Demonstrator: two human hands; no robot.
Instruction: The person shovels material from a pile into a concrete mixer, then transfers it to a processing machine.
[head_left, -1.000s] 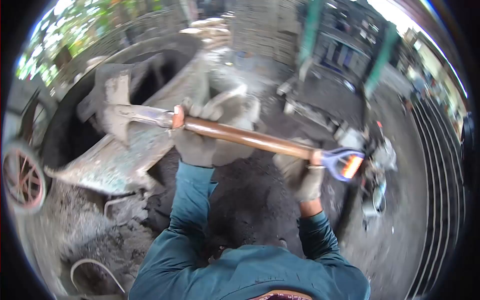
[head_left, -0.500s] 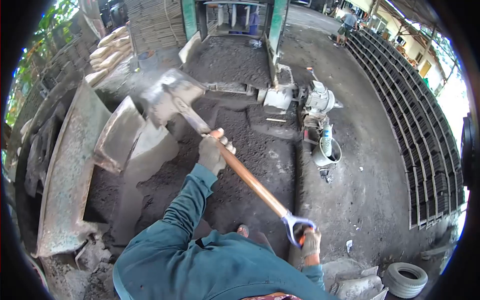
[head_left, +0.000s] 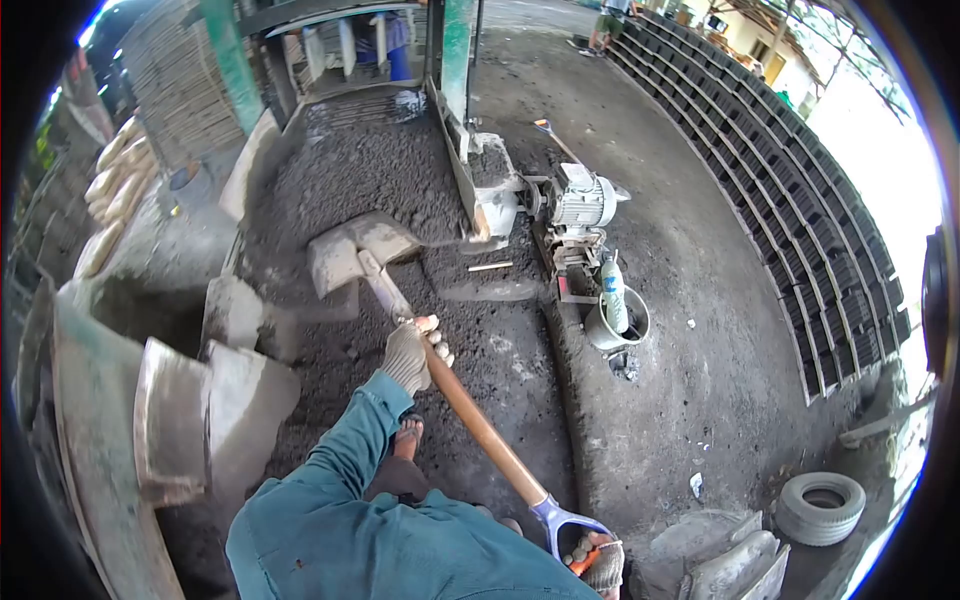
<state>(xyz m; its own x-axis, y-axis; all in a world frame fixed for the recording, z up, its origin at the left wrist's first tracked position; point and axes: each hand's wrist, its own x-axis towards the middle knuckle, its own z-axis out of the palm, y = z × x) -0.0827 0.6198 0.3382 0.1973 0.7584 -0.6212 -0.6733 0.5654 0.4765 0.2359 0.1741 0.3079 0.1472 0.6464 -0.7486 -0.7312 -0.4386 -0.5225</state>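
Note:
A shovel (head_left: 485,425) with a wooden shaft and a purple D-shaped handle slants across the middle of the view. My gloved left hand (head_left: 408,360) wraps round the shaft just behind the blade. At the lower right, my gloved right hand (head_left: 600,568) is closed on the orange grip of the D-handle. The broad, dirt-coated blade (head_left: 362,250) overlaps the near edge of a bed of dark, crumbly material (head_left: 370,165). No load shows on the blade.
On the right stand an electric motor (head_left: 585,200) and a bucket (head_left: 640,325) with a bottle in it. Metal plates (head_left: 170,420) lean at the left. A tyre (head_left: 820,508) lies lower right. Long stacked racks (head_left: 780,180) line the right side, with a person (head_left: 610,25) far back.
The shovel blade has moved from above the metal plates at left to the dark material's near edge. My view has turned, and the framed bed appears closer. Both hands keep their grip.

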